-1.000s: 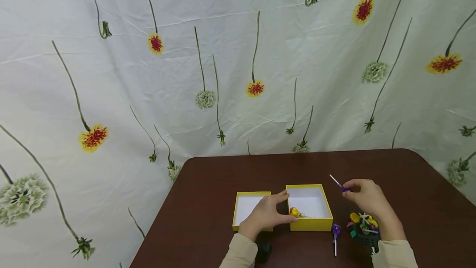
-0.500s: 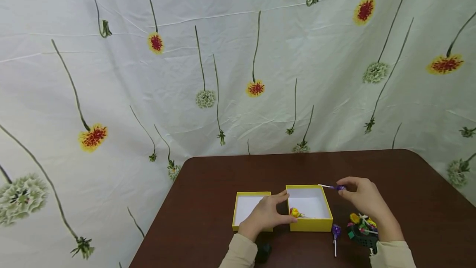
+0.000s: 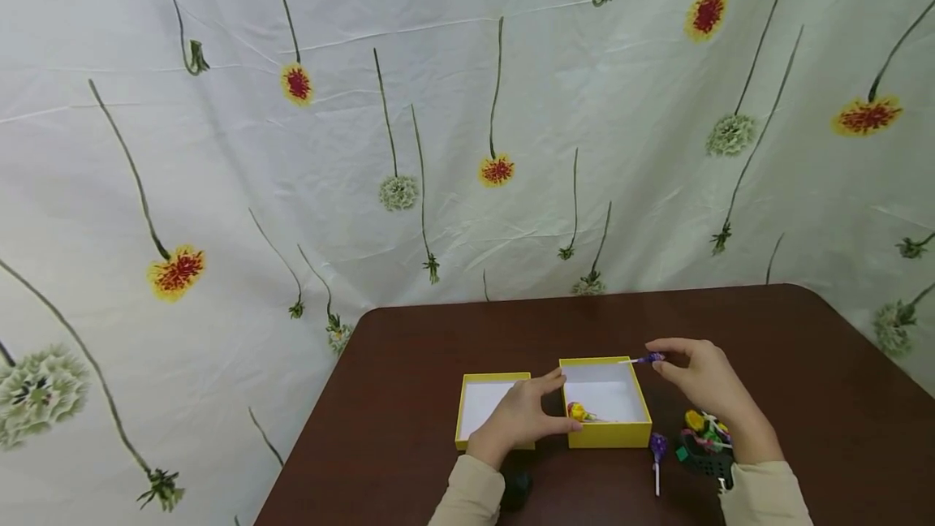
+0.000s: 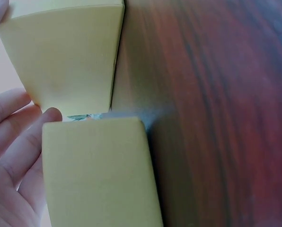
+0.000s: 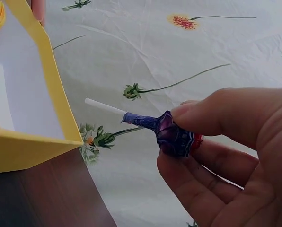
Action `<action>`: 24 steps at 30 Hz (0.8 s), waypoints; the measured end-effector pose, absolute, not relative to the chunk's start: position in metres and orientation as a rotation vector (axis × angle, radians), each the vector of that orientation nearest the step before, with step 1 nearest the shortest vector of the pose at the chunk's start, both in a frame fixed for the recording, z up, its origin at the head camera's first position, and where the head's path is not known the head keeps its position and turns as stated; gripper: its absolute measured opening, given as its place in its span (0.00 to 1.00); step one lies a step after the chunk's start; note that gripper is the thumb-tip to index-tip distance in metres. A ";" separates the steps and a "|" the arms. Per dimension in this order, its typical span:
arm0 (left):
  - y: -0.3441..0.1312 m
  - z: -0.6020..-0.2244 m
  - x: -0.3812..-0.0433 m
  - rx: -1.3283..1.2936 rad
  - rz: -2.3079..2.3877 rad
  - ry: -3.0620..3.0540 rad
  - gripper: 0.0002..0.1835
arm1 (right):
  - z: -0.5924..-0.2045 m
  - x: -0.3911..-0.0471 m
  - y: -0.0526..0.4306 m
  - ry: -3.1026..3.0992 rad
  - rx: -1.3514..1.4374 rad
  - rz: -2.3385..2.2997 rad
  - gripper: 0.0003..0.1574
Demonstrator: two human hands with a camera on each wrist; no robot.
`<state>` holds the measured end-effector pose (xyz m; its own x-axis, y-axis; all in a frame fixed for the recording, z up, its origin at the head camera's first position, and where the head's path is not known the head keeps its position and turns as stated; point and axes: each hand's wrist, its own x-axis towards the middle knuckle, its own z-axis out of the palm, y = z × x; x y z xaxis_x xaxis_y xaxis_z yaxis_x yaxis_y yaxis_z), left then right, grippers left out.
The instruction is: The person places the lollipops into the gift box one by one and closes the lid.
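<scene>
My right hand (image 3: 701,376) pinches a purple-wrapped lollipop (image 5: 171,137) by its candy end between thumb and fingers. Its white stick points left, overlapping the back right corner of the open yellow box (image 3: 609,435) in the head view. My left hand (image 3: 514,420) holds that box at its left side, thumb at the front corner and fingers toward the back. Inside, near the front left corner, lies a yellow-wrapped lollipop (image 3: 577,412). In the left wrist view, fingertips (image 4: 51,115) sit between two yellow walls.
A shallower white-lined yellow tray or lid (image 3: 496,377) lies left of the box, partly behind my left hand. Another purple lollipop (image 3: 657,446) lies by the box's front right corner. A dark basket (image 3: 704,461) of several lollipops stands farther right. A black object (image 3: 517,491) sits near my left sleeve.
My right hand has carried the purple lollipop left toward the box, and its stick has swung from slanting to nearly level. My left hand stays on the box.
</scene>
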<state>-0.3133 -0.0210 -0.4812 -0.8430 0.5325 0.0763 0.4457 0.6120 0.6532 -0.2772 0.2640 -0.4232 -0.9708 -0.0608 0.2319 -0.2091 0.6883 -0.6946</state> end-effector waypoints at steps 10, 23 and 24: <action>-0.022 -0.481 -0.312 0.811 1.047 2.707 0.42 | -0.424 -0.277 0.257 -2.646 0.163 1.175 0.13; -0.022 -0.481 -0.314 0.825 1.049 2.699 0.44 | -0.421 -0.278 0.250 -2.629 0.228 1.200 0.19; -0.021 -0.481 -0.314 0.822 1.046 2.700 0.44 | -0.420 -0.278 0.249 -2.628 0.247 1.198 0.20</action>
<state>-0.3137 -0.0213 -0.4810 -0.8427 0.5337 0.0714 0.4425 0.6108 0.6566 -0.2785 0.2494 -0.4205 -0.9562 -0.0528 0.2878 -0.2519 0.6490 -0.7179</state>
